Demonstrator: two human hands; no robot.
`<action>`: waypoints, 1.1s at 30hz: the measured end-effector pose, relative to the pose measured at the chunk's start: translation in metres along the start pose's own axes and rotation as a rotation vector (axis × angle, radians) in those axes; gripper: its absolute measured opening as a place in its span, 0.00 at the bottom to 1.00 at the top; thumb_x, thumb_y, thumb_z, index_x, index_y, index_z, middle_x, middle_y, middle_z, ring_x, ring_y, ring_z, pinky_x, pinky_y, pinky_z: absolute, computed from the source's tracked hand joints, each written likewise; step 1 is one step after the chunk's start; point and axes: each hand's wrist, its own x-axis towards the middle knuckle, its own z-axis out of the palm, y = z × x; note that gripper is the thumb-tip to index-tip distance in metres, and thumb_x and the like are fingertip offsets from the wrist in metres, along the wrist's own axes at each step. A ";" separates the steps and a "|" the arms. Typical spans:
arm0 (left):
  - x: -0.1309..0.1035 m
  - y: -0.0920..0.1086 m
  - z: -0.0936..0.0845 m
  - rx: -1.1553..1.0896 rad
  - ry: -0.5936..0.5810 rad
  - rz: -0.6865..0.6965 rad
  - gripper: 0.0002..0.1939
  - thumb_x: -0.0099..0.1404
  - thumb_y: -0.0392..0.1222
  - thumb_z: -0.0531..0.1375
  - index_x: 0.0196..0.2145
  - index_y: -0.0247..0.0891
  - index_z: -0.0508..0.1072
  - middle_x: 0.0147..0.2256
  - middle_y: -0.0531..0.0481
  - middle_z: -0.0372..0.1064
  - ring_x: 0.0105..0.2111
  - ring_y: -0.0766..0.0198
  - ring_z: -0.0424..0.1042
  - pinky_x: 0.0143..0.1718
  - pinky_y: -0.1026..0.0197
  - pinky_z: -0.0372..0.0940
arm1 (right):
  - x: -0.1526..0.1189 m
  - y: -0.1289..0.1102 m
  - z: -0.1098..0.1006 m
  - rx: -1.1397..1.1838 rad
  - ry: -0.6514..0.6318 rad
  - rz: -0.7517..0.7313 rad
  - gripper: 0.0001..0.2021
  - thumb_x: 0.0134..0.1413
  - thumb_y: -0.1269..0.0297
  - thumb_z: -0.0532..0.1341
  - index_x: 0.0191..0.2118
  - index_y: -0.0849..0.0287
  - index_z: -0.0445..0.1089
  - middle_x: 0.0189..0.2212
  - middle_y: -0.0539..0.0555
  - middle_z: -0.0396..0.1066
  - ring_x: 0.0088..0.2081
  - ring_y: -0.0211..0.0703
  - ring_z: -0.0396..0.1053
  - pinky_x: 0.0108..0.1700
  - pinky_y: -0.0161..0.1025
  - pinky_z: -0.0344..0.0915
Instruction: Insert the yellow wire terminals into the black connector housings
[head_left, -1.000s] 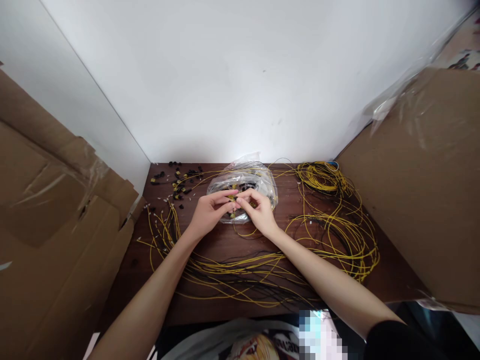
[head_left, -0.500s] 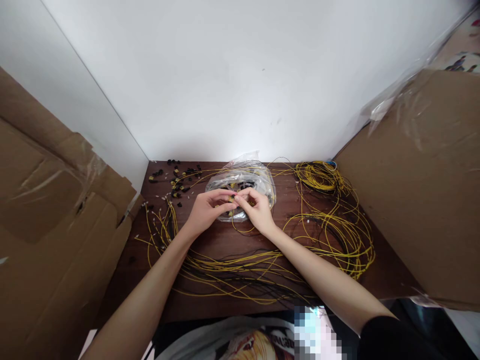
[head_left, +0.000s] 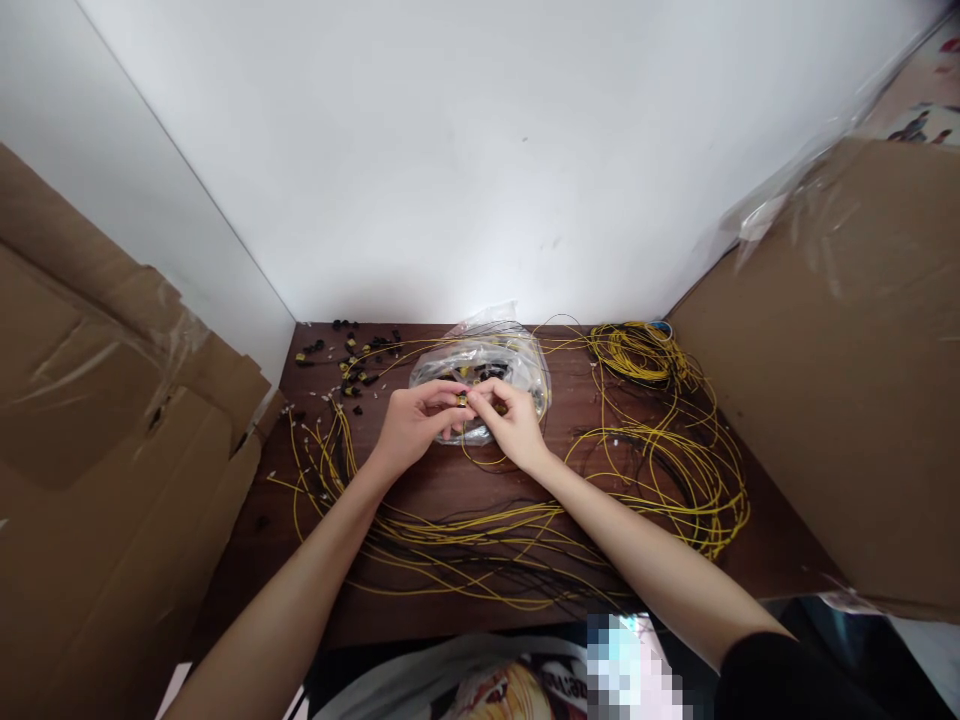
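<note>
Above a clear plastic bag [head_left: 480, 352] of small black and yellow parts, my two hands meet at the fingertips. Between the thumb and fingers of my left hand [head_left: 416, 418] is a small black-and-yellow part [head_left: 462, 398]. My right hand [head_left: 510, 415] pinches at the right side of this same part, its thumb and index finger pressed together. A thin yellow wire [head_left: 480, 460] loops down below the fingers. The exact shape of the part is mostly hidden by my fingertips.
Bundled yellow and black wires [head_left: 480, 520] stretch across the front of the brown table [head_left: 442, 485]. A wire coil [head_left: 637, 352] lies back right. Loose black and yellow parts [head_left: 360, 370] are scattered back left. Cardboard sheets [head_left: 840, 370] stand at both sides, with a white wall [head_left: 480, 180] behind.
Both hands stay over the bag, with only slight finger movement. The small part has turned a little and shows more of its yellow side.
</note>
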 end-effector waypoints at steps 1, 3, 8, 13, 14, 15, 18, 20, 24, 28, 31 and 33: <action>0.000 0.001 0.000 0.001 0.008 0.000 0.15 0.51 0.42 0.66 0.37 0.34 0.74 0.24 0.50 0.73 0.17 0.70 0.66 0.20 0.67 0.63 | 0.000 0.000 0.000 -0.006 0.001 -0.001 0.10 0.56 0.59 0.57 0.30 0.60 0.69 0.23 0.49 0.69 0.24 0.35 0.62 0.29 0.33 0.60; 0.000 0.002 0.000 0.003 0.022 -0.005 0.15 0.50 0.42 0.66 0.36 0.34 0.75 0.24 0.50 0.73 0.17 0.69 0.66 0.20 0.67 0.63 | 0.000 -0.001 0.000 -0.017 0.000 0.001 0.10 0.56 0.59 0.57 0.30 0.59 0.69 0.22 0.49 0.69 0.24 0.35 0.62 0.28 0.33 0.60; -0.001 0.003 0.000 -0.006 0.030 -0.009 0.15 0.50 0.43 0.66 0.36 0.35 0.77 0.23 0.50 0.73 0.18 0.68 0.67 0.22 0.65 0.65 | 0.000 -0.002 0.000 -0.019 -0.004 -0.003 0.11 0.57 0.58 0.56 0.30 0.60 0.69 0.23 0.49 0.69 0.24 0.35 0.63 0.29 0.33 0.60; 0.000 0.004 0.001 -0.001 0.039 -0.002 0.15 0.51 0.43 0.66 0.38 0.35 0.77 0.22 0.51 0.72 0.18 0.69 0.67 0.22 0.65 0.65 | -0.001 -0.001 0.000 -0.026 0.009 0.008 0.11 0.57 0.58 0.56 0.32 0.59 0.69 0.24 0.49 0.69 0.25 0.36 0.63 0.29 0.34 0.60; 0.000 0.004 0.002 -0.003 0.037 -0.001 0.16 0.52 0.43 0.65 0.38 0.35 0.77 0.22 0.52 0.72 0.18 0.69 0.67 0.23 0.65 0.66 | -0.001 -0.001 0.000 -0.022 0.014 0.013 0.10 0.57 0.58 0.56 0.34 0.59 0.69 0.24 0.49 0.69 0.25 0.36 0.63 0.29 0.34 0.60; 0.000 0.005 0.002 -0.003 0.035 0.001 0.16 0.53 0.43 0.65 0.40 0.34 0.76 0.22 0.52 0.71 0.18 0.69 0.67 0.23 0.65 0.66 | -0.001 0.000 0.000 -0.014 0.019 0.016 0.10 0.57 0.58 0.56 0.35 0.59 0.69 0.25 0.49 0.69 0.25 0.36 0.63 0.29 0.34 0.61; 0.000 0.006 0.003 0.020 0.036 0.008 0.17 0.55 0.42 0.63 0.42 0.33 0.76 0.21 0.52 0.70 0.19 0.70 0.67 0.25 0.66 0.66 | -0.001 0.000 0.001 0.009 0.040 0.017 0.09 0.58 0.59 0.55 0.36 0.59 0.68 0.26 0.50 0.71 0.26 0.37 0.65 0.30 0.34 0.62; 0.000 0.006 0.003 0.039 0.041 0.011 0.17 0.56 0.42 0.62 0.44 0.33 0.75 0.23 0.51 0.71 0.20 0.70 0.67 0.26 0.66 0.66 | -0.001 0.000 0.001 0.008 0.060 0.014 0.09 0.58 0.60 0.56 0.37 0.58 0.68 0.28 0.50 0.71 0.27 0.37 0.66 0.31 0.35 0.62; 0.000 0.002 0.002 0.039 0.031 0.018 0.21 0.57 0.43 0.62 0.48 0.35 0.72 0.30 0.49 0.72 0.26 0.68 0.70 0.28 0.66 0.68 | -0.001 -0.001 0.000 -0.002 0.077 -0.009 0.08 0.58 0.61 0.56 0.38 0.58 0.68 0.29 0.51 0.72 0.29 0.38 0.68 0.32 0.35 0.63; 0.001 -0.001 0.002 0.051 0.027 0.023 0.19 0.57 0.42 0.62 0.47 0.36 0.69 0.30 0.50 0.71 0.26 0.68 0.70 0.30 0.66 0.68 | -0.001 -0.002 -0.001 -0.041 0.070 -0.047 0.08 0.57 0.62 0.56 0.38 0.58 0.70 0.32 0.52 0.71 0.32 0.38 0.67 0.32 0.35 0.62; 0.001 -0.002 0.002 0.040 0.050 0.019 0.15 0.56 0.42 0.63 0.41 0.35 0.69 0.30 0.51 0.71 0.25 0.69 0.70 0.30 0.66 0.68 | -0.001 -0.002 -0.001 -0.058 0.067 -0.054 0.08 0.57 0.62 0.57 0.37 0.58 0.71 0.33 0.52 0.70 0.31 0.37 0.66 0.32 0.35 0.62; 0.001 -0.002 0.002 0.043 0.066 0.022 0.13 0.56 0.42 0.63 0.38 0.35 0.69 0.30 0.50 0.71 0.26 0.68 0.71 0.31 0.66 0.68 | -0.001 -0.001 -0.001 -0.056 0.073 -0.057 0.07 0.56 0.62 0.58 0.36 0.58 0.70 0.32 0.52 0.70 0.30 0.37 0.65 0.31 0.35 0.62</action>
